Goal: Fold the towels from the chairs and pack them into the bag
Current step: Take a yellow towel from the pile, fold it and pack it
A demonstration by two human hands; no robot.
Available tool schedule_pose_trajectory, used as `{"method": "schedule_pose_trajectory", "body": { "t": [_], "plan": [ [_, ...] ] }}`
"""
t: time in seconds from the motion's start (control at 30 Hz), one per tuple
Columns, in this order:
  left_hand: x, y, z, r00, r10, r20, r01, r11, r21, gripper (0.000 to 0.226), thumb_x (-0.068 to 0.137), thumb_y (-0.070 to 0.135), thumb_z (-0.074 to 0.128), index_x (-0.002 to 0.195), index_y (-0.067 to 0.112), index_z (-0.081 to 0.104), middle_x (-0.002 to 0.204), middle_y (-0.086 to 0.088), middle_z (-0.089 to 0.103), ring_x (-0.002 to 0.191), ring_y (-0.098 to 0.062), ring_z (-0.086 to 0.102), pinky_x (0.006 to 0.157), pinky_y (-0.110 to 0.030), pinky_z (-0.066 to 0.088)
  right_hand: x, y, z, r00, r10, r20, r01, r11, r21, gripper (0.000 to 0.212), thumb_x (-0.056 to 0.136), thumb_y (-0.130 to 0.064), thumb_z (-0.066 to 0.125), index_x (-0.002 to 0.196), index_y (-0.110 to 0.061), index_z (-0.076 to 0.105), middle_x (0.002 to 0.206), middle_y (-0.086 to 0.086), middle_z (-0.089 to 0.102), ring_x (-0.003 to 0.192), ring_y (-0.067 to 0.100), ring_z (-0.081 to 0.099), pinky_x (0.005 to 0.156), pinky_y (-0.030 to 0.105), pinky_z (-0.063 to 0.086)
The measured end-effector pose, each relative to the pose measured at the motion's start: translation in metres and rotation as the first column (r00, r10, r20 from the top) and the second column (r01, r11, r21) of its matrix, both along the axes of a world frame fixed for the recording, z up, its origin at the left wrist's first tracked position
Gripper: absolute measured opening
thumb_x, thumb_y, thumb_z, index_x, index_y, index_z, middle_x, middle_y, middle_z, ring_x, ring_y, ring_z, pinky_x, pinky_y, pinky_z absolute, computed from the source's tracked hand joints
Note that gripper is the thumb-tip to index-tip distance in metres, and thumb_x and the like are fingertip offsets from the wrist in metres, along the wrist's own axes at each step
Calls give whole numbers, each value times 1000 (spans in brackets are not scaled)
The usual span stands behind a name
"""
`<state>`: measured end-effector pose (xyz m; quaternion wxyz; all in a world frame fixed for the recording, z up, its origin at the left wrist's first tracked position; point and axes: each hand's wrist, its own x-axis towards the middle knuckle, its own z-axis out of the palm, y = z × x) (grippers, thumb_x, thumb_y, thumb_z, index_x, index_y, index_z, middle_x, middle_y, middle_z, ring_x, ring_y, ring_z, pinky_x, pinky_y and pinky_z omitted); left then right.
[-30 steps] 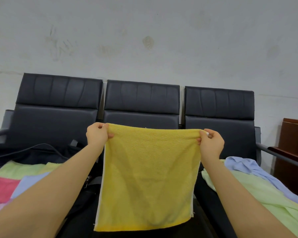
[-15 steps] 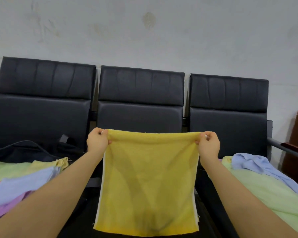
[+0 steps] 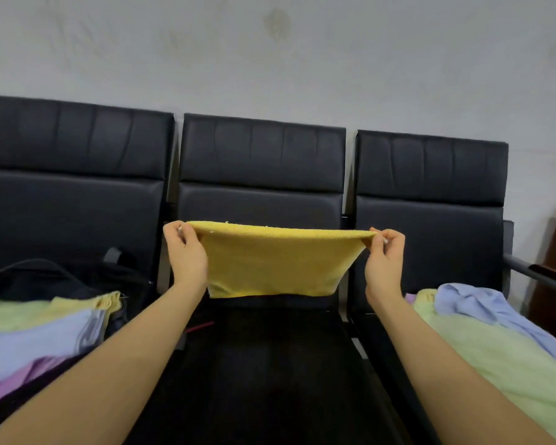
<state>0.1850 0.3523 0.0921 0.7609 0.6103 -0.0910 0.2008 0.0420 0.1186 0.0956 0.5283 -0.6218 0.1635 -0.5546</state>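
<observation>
Yellow towel [image 3: 272, 263] hangs mid-frame over the middle chair [image 3: 264, 364], its top corners pinched by left hand [image 3: 185, 253] and right hand [image 3: 384, 261]; folding looks barely begun. Folded towels [image 3: 45, 332] sit lower left by the bag [image 3: 39, 279]; loose towels [image 3: 495, 342] wait lower right.

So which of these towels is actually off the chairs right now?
Only the yellow towel: the left hand and right hand pinch its top corners, holding it up. The blue towel and others lie on seats.

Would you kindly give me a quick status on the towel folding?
Left hand and right hand each pinch a top corner of the yellow terry towel. Towel held taut over the middle black chair seat. Nothing in the way.
</observation>
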Motion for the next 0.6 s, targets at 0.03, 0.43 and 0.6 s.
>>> {"method": "schedule_pose_trajectory", "body": {
  "t": [0.03, 0.43, 0.6],
  "plan": [
    [-6, 4, -11, 1000, 11, -9, -11, 1000, 16, 14, 104, 29, 30, 105, 19, 39, 86, 6, 45, 80, -11, 46, 72, -27, 39, -5, 2, -10, 999, -20, -31, 20, 1000, -13, 7, 103, -16, 36, 100, -17, 41, 97, -5, 52, 88, 7, 51, 73, 18, 40],
    [-45, 45, -130, 936, 243, -254, -83, 855, 512, 20, 97, 29, 38, 98, 16, 53, 102, -21, 57, 114, -33, 37, 97, -43, 22, -48, 23, -117, 905, -175, -389, 190, 982, 1, 20, 97, -18, 42, 81, -29, 46, 81, -1, 52, 85, 23, 53, 86, 47, 45],
    [-46, 53, -158, 944, 304, -125, -91, 609, 788, 21, 100, 28, 42, 97, 13, 57, 89, -14, 60, 107, -34, 43, 92, -41, 23, -50, 22, -138, 787, -188, -588, 223, 975, -13, 12, 97, -16, 41, 90, -18, 51, 88, 7, 56, 92, 28, 51, 88, 41, 36]
  ]
}}
